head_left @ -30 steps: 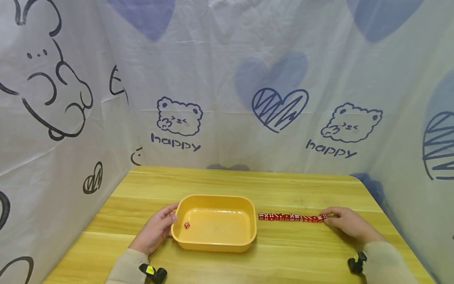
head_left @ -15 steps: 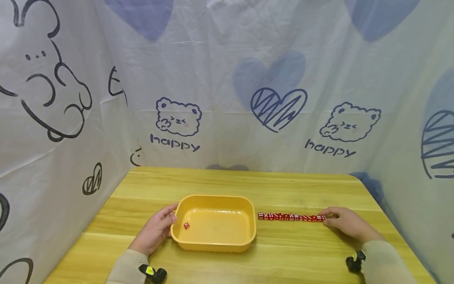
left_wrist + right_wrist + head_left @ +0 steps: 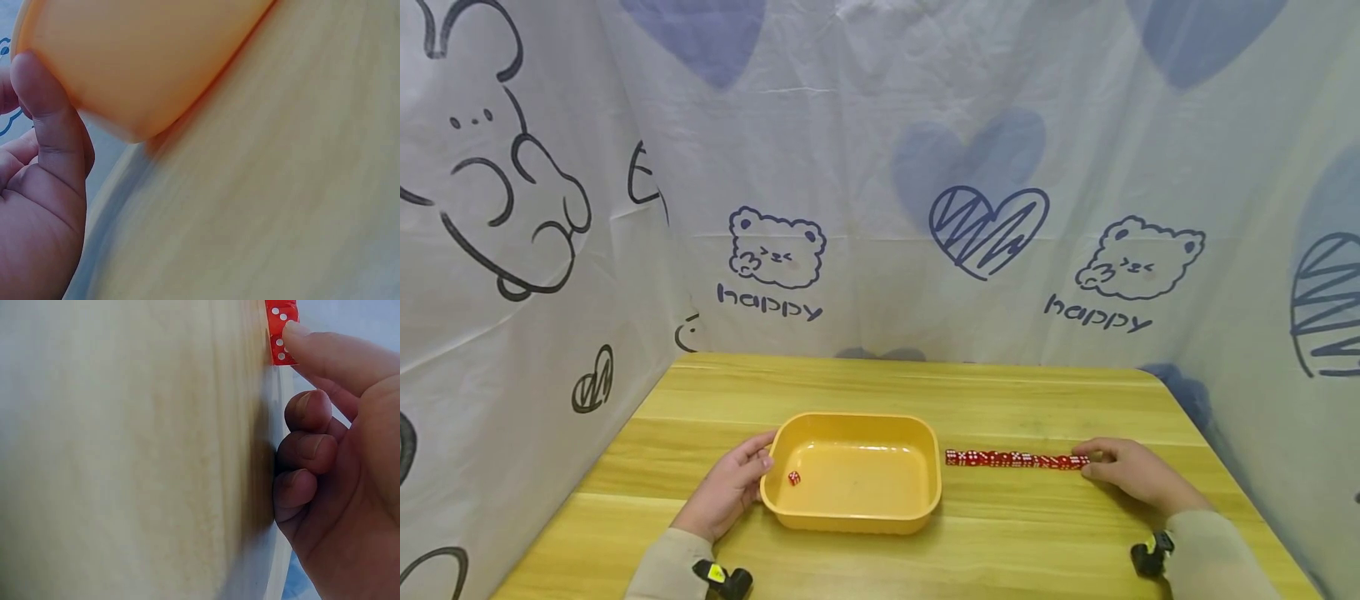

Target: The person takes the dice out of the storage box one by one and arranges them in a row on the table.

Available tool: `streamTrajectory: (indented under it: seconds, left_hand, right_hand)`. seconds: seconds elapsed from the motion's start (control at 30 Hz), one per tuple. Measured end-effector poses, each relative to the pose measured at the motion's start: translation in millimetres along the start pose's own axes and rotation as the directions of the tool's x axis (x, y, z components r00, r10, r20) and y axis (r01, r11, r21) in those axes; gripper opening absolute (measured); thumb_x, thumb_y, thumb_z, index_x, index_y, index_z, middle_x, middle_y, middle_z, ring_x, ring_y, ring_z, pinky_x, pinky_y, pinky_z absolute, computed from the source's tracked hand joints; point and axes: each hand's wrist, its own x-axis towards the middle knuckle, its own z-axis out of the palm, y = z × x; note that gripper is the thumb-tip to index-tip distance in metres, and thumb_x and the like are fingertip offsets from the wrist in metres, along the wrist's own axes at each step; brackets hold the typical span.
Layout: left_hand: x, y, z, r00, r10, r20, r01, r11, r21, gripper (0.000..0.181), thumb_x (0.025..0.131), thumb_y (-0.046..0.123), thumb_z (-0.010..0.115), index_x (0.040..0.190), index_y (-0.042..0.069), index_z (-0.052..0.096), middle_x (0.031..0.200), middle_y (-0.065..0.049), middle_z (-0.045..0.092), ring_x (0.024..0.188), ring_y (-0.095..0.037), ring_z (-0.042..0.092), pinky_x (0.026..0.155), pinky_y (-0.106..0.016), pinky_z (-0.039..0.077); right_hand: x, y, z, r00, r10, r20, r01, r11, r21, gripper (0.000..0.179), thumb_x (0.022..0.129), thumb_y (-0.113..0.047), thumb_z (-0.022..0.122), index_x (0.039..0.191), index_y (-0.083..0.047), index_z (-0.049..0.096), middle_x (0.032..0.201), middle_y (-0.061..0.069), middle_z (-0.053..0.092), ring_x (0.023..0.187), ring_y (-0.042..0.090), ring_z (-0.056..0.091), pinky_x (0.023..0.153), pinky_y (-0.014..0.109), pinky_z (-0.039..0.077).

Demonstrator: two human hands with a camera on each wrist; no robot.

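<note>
In the head view a yellow plastic box (image 3: 856, 523) stands on the wooden table, one red die (image 3: 794, 478) lying inside near its left end. My left hand (image 3: 722, 492) holds the box's left end, the thumb (image 3: 44, 87) against its outer wall by the rim. A straight row of several red dice (image 3: 1011, 459) with white pips runs rightward from beside the box. At the row's right end, my right hand (image 3: 1131, 471) pinches the last dice between thumb and index finger. The right wrist view shows the thumb over a red die (image 3: 282, 350), the other fingers curled below.
The wooden table (image 3: 1037, 550) has a back edge close to a white curtain (image 3: 865, 208) printed with hearts and bears. Curtain also hangs along the left and right sides. A small black camera is strapped at each sleeve.
Almost nothing differs. My right fingertips have edged very slightly left at the row's end. The left hand, the box and the die inside keep their places.
</note>
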Motion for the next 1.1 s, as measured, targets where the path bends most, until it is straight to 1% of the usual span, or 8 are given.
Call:
streamTrajectory:
  seconds: [0.17, 0.33, 0.47, 0.6, 0.7, 0.83, 0.97, 1.1]
  left_hand:
    - [0.2, -0.8, -0.3, 1.000, 0.000, -0.003, 0.000, 1.000, -0.003, 0.060, 0.107, 0.016, 0.053, 0.157, -0.003, 0.026, 0.112, -0.015, 0.052, 0.088, -0.017, 0.060, 0.071, -0.027, 0.057]
    - [0.3, -2.0, -1.0, 1.000, 0.004, -0.002, -0.004, 1.000, -0.005, 0.061, 0.106, 0.017, 0.054, 0.157, -0.003, 0.026, 0.112, -0.014, 0.051, 0.090, -0.018, 0.060, 0.073, -0.029, 0.058]
    - [0.3, -2.5, -1.3, 1.000, 0.003, 0.001, -0.003, 1.000, -0.005, 0.062, 0.106, 0.018, 0.054, 0.157, -0.002, 0.026, 0.113, -0.014, 0.051, 0.092, -0.019, 0.060, 0.074, -0.030, 0.058]
    - [0.2, -2.8, -1.5, 1.000, 0.001, 0.001, -0.001, 1.000, -0.004, 0.062, 0.106, 0.018, 0.054, 0.158, -0.002, 0.026, 0.114, -0.015, 0.050, 0.093, -0.019, 0.060, 0.074, -0.030, 0.059]
    - [0.3, -2.6, -1.5, 1.000, 0.002, 0.002, -0.002, 1.000, -0.003, 0.062, 0.106, 0.018, 0.054, 0.158, -0.002, 0.026, 0.114, -0.015, 0.051, 0.093, -0.019, 0.061, 0.074, -0.030, 0.059]
    - [0.4, -2.6, -1.4, 1.000, 0.002, 0.003, -0.002, 1.000, -0.002, 0.062, 0.107, 0.019, 0.054, 0.158, -0.002, 0.025, 0.115, -0.015, 0.051, 0.093, -0.019, 0.061, 0.074, -0.030, 0.058]
    - [0.8, -3.0, -1.6, 1.000, 0.004, 0.006, -0.004, 1.000, 0.000, 0.062, 0.107, 0.019, 0.053, 0.158, -0.002, 0.025, 0.114, -0.015, 0.052, 0.090, -0.018, 0.061, 0.072, -0.029, 0.058]
    - [1.4, -3.4, -2.2, 1.000, 0.009, 0.009, -0.009, 1.000, 0.002, 0.062, 0.107, 0.018, 0.054, 0.158, -0.002, 0.025, 0.113, -0.014, 0.052, 0.089, -0.017, 0.061, 0.071, -0.028, 0.058]
  right_hand:
    - [-0.7, -1, 2, 1.000, -0.002, -0.003, 0.002, 1.000, 0.030, 0.048, 0.095, -0.032, 0.071, 0.135, -0.006, 0.064, 0.081, 0.005, 0.055, 0.073, 0.021, 0.045, 0.063, 0.034, 0.036]
    - [-2.2, -4, 2, 1.000, -0.013, -0.006, 0.013, 0.999, 0.029, 0.048, 0.096, -0.033, 0.070, 0.135, -0.006, 0.063, 0.083, 0.004, 0.057, 0.073, 0.021, 0.045, 0.061, 0.033, 0.037]
    - [-2.5, -6, 2, 1.000, -0.009, -0.009, 0.009, 1.000, 0.030, 0.050, 0.096, -0.034, 0.070, 0.136, -0.006, 0.063, 0.079, 0.005, 0.055, 0.069, 0.019, 0.045, 0.059, 0.032, 0.037]
    - [-1.8, -9, 2, 1.000, -0.023, -0.020, 0.023, 1.000, 0.002, 0.049, 0.097, -0.036, 0.068, 0.137, -0.007, 0.062, 0.079, 0.004, 0.054, 0.068, 0.019, 0.046, 0.059, 0.032, 0.038]
    - [-1.2, -13, 2, 0.998, -0.048, -0.039, 0.047, 0.998, -0.031, 0.048, 0.098, -0.036, 0.067, 0.136, -0.009, 0.063, 0.079, 0.003, 0.054, 0.068, 0.018, 0.047, 0.061, 0.032, 0.039]
    - [-0.7, -23, 2, 0.996, -0.061, -0.059, 0.058, 0.997, -0.041, 0.045, 0.097, -0.036, 0.068, 0.134, -0.011, 0.064, 0.077, 0.003, 0.054, 0.066, 0.019, 0.049, 0.061, 0.032, 0.041]
    - [-0.4, -34, 4, 0.997, -0.053, -0.057, 0.053, 0.998, -0.015, 0.044, 0.097, -0.035, 0.069, 0.133, -0.012, 0.065, 0.074, 0.005, 0.054, 0.063, 0.020, 0.050, 0.060, 0.033, 0.042]
    - [1.6, -42, 6, 0.996, -0.063, -0.058, 0.063, 0.998, -0.004, 0.041, 0.097, -0.031, 0.068, 0.133, -0.012, 0.065, 0.073, 0.005, 0.055, 0.062, 0.020, 0.051, 0.060, 0.032, 0.043]
